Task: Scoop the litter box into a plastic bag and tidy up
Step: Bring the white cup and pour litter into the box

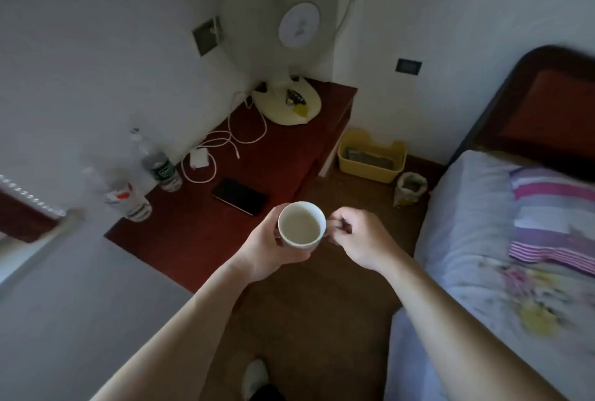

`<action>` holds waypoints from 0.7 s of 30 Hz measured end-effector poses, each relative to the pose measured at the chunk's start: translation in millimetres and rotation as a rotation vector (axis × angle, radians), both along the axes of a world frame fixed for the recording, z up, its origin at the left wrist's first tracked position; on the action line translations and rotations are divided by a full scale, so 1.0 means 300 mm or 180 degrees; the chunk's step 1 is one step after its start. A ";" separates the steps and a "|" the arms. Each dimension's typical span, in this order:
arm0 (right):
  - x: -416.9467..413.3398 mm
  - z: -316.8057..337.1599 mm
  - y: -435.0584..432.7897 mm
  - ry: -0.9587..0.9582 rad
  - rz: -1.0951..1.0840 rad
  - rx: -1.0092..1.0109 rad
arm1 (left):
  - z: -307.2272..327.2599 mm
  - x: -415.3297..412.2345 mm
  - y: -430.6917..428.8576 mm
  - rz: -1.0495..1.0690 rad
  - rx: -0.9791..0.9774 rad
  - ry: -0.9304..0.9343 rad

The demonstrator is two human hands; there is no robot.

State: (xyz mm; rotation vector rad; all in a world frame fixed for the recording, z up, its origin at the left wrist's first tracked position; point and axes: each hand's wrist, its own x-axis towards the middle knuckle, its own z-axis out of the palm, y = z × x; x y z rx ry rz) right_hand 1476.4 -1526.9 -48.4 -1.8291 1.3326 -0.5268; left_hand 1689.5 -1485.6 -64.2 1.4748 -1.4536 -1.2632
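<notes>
White mug (301, 226): left hand (264, 249) cups, right hand (360, 239) pinches handle; scooping not begun (litter box (367, 172) far); probably set down next.

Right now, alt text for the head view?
A left hand wraps a white cup while the right hand pinches its handle. Beyond, a yellow litter box and a small bag sit on the floor between a red desk and a bed.
</notes>
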 end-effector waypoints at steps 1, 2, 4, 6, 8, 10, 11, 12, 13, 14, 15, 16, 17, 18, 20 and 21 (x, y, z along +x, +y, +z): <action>-0.051 0.009 -0.006 0.0009 -0.0054 -0.0026 | 0.007 -0.050 -0.018 -0.0058 0.0001 0.0011; -0.099 0.015 -0.015 0.0023 -0.0113 -0.0040 | 0.012 -0.095 -0.039 -0.0111 0.0005 0.0006; -0.184 0.018 -0.043 0.0041 -0.0215 -0.0057 | 0.020 -0.172 -0.091 -0.0219 -0.0011 -0.0003; -0.257 0.015 -0.085 0.0022 -0.0314 -0.0069 | 0.025 -0.240 -0.161 -0.0354 -0.0052 -0.0041; -0.322 0.010 -0.143 -0.0003 -0.0439 -0.0091 | 0.028 -0.304 -0.249 -0.0487 -0.0073 -0.0062; -0.378 0.007 -0.213 -0.0051 -0.0567 -0.0108 | 0.021 -0.363 -0.349 -0.0609 -0.0109 -0.0037; -0.407 0.003 -0.252 -0.0075 -0.0640 -0.0118 | 0.016 -0.393 -0.404 -0.0685 -0.0116 -0.0020; -0.437 0.001 -0.290 -0.0097 -0.0730 -0.0122 | 0.015 -0.423 -0.462 -0.0761 -0.0112 -0.0012; -0.467 0.000 -0.326 -0.0117 -0.0818 -0.0127 | 0.018 -0.454 -0.519 -0.0836 -0.0105 -0.0024; -0.498 -0.002 -0.360 -0.0130 -0.0908 -0.0140 | 0.021 -0.487 -0.573 -0.0919 -0.0089 -0.0035; -0.532 -0.003 -0.393 -0.0134 -0.0999 -0.0156 | 0.029 -0.523 -0.626 -0.1018 -0.0081 -0.0052; -0.568 -0.002 -0.425 -0.0124 -0.1079 -0.0161 | 0.036 -0.560 -0.679 -0.1121 -0.0073 -0.0068; -0.602 0.001 -0.456 -0.0123 -0.1140 -0.0161 | 0.046 -0.597 -0.725 -0.1214 -0.0057 -0.0077; -0.636 0.007 -0.484 -0.0133 -0.1194 -0.0172 | 0.053 -0.634 -0.767 -0.1283 -0.0029 -0.0075; -0.703 0.012 -0.545 -0.0167 -0.1271 -0.0183 | 0.056 -0.707 -0.852 -0.1371 0.0020 -0.0035; -0.730 0.011 -0.574 -0.0182 -0.1290 -0.0166 | 0.056 -0.735 -0.888 -0.1386 0.0053 -0.0023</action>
